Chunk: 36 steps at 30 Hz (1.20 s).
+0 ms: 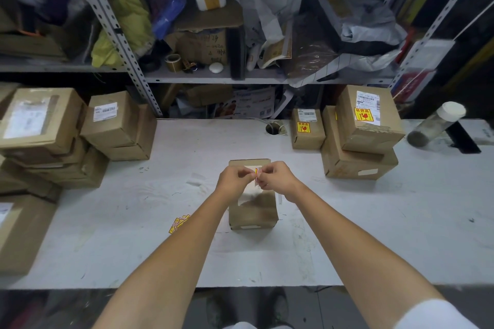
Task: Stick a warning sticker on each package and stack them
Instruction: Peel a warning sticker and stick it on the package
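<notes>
Yellow warning sticker (256,171) pinched by left hand (235,178) and right hand (275,175).

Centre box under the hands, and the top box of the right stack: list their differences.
The top box shows a yellow warning sticker; the centre box shows none. The top box rests on another box; the centre box sits on the table. Both are brown cardboard with white labels.

light: dim, even, from above | white table (107,235) brightest, shadows faint | blur: upper shelves (173,78) smeared (worst top left) | edges: wide-angle bowing, corners dark
</notes>
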Each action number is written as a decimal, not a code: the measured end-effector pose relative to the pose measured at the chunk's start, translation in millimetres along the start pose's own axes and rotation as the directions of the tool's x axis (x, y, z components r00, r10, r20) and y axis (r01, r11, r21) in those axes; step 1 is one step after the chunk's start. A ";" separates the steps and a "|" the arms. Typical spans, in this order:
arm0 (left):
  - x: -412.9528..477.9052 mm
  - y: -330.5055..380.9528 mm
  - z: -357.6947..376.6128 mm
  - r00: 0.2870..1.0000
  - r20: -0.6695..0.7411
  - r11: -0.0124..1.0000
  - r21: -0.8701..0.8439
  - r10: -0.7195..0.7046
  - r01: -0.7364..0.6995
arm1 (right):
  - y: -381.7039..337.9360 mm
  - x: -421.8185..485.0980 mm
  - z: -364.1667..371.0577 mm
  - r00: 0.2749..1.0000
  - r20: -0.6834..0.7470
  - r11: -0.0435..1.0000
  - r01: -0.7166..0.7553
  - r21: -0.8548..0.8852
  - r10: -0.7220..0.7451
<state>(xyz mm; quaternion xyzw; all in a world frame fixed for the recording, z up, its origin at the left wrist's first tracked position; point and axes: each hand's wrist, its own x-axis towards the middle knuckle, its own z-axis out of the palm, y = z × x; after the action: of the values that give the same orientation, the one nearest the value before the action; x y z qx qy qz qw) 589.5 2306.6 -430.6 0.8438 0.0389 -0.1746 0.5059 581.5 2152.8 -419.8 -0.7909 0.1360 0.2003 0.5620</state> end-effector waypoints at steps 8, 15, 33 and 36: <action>2.8 -4.9 -4.2 0.998 0.070 1.000 0.005 0.002 -0.003 | 3.7 1.1 -1.2 1.000 0.030 0.999 0.008 -0.038 -0.007; 4.2 -2.3 1.3 0.996 0.090 0.997 0.071 -0.022 0.015 | 7.4 3.0 -6.1 1.000 0.012 0.997 -0.002 -0.083 0.003; 7.8 2.0 -1.6 0.988 -0.084 0.990 0.037 -0.133 0.136 | 47.4 15.3 -70.3 0.964 -0.229 0.981 -0.161 -0.106 0.134; 9.6 -2.0 -4.8 0.983 -0.087 0.987 -0.011 -0.162 0.162 | 59.2 18.1 -80.6 0.946 -0.280 0.971 -0.205 -0.122 0.165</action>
<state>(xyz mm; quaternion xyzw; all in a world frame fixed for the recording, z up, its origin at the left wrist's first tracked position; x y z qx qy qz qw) 599.3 2310.7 -433.5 0.8437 0.1299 -0.1781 0.4894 584.6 2057.3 -454.5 -0.8343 0.2691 0.1529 0.4563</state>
